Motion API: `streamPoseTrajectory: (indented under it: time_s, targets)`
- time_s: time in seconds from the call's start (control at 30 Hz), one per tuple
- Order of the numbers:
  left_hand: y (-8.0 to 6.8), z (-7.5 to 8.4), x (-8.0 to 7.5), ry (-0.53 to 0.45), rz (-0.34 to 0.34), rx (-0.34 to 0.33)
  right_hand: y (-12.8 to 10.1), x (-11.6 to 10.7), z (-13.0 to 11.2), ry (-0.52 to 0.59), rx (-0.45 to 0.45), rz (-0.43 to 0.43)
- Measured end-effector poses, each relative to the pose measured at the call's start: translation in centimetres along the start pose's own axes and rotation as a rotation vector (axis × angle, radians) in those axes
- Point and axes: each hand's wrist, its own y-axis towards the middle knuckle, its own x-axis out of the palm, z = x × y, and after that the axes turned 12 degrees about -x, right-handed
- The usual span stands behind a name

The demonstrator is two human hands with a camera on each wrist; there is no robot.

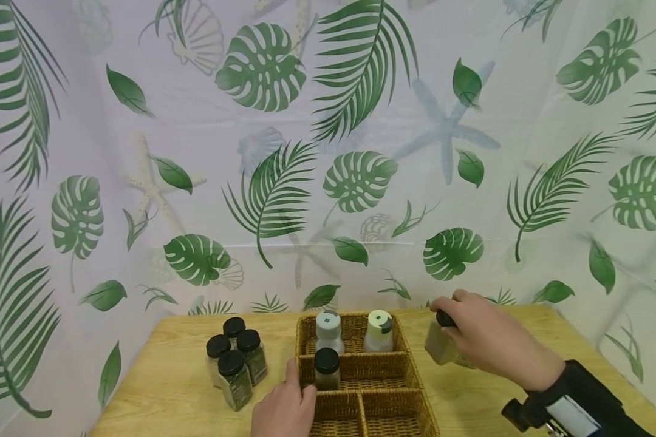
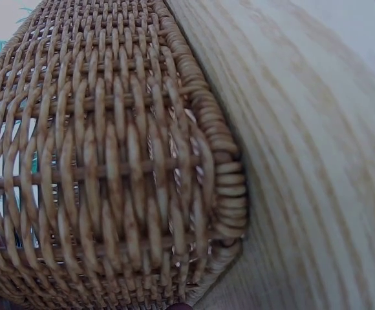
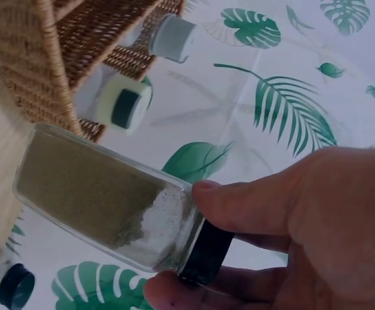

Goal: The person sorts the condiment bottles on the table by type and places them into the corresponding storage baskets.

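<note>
My right hand pinches a glass spice jar by its black lid, to the right of the wicker basket. The jar holds greenish-brown powder and hangs tilted. Along the basket's left rim lies my left hand, index finger outside and thumb over the edge, holding it. In the back compartment stand a white-capped shaker and a shaker with a pale yellow cap. A black-lidded jar stands at the left of the middle compartment.
Several black-lidded spice jars stand grouped on the wooden table, left of the basket. Another black-lidded jar is partly in the right wrist view. A leaf-patterned cloth hangs behind the table.
</note>
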Motion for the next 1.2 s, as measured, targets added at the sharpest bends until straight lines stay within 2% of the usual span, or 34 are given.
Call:
streamPoseTrajectory:
  time_s: [0.17,0.53,1.2]
  targets:
    - [0.1,-0.1,0.0,0.009,-0.008,0.006,0.8,-0.5,-1.1,0.039,-0.006,-0.035]
    - [0.1,0.0,-0.1,0.016,0.002,0.01,2.1,-0.3,-3.6,0.072,-0.068,-0.029]
    - [0.1,-0.2,0.1,0.024,0.017,0.004,4.3,2.6,-6.6,0.092,-0.166,-0.067]
